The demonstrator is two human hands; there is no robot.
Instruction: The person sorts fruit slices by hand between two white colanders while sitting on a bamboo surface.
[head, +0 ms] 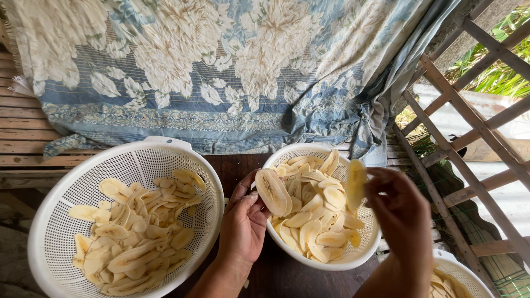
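My left hand [243,221] holds a long pale banana slice [273,192] flat between thumb and fingers, at the left rim of a small white colander [287,154]. My right hand [402,212] pinches another banana slice [355,182] upright above the colander's right side. The small colander holds a heap of several thin yellow slices [317,221]. To the left, a larger white colander [61,182] holds several more slices [135,237] spread over its bottom.
Both colanders rest on a dark wooden surface [237,165]. A blue floral cloth [221,72] hangs behind over wooden slats [22,132]. A wooden lattice frame [475,127] stands at the right. Part of a third white colander [458,276] with slices shows at the bottom right.
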